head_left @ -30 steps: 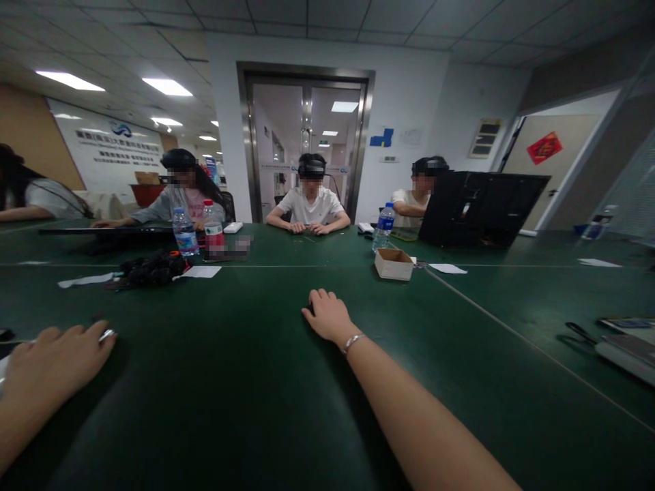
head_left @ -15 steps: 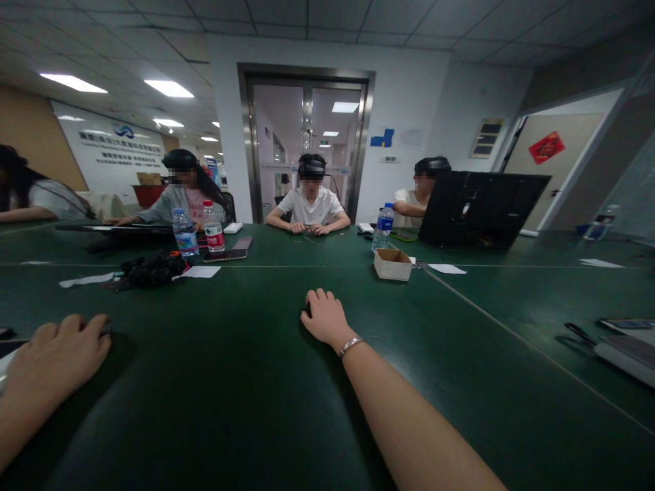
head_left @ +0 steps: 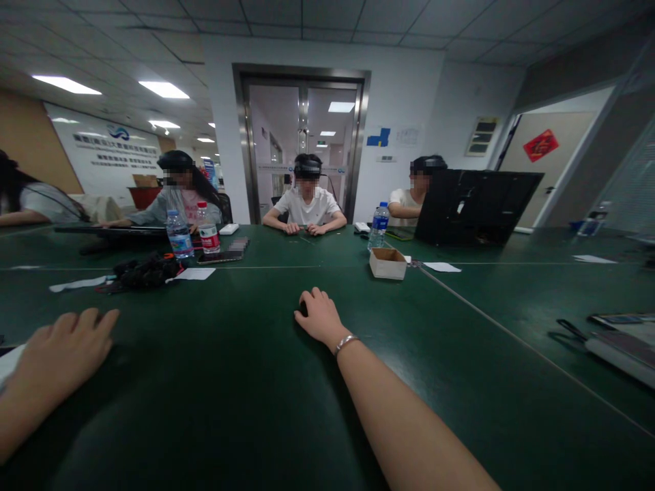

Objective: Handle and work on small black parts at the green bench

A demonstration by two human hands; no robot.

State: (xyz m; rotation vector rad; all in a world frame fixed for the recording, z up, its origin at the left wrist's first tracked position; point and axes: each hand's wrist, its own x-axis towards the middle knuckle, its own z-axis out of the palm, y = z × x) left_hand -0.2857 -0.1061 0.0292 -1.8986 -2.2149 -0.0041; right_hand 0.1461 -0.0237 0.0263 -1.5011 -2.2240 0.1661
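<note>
On the dark green table, my right hand rests with its fingers curled downward, a bracelet at the wrist. A dark patch shows between thumb and forefinger; whether it is an object or shadow is unclear. Over at the left edge, my left hand hovers low or rests over the table, back upward, its fingers bent and their tips mostly hidden. Something white lies partly under that hand. Beyond my right hand stands a small open cardboard box.
Bottles stand farther back: a red-capped one, a blue-labelled one and another. A black tangled bundle, papers and a black monitor share the table. Headset-wearing people sit opposite, one in a white shirt.
The view has shifted slightly, so most things sit a little farther left. The dark bit at my left fingertips no longer shows, and its forefinger reaches out more. My right hand keeps its pose.
</note>
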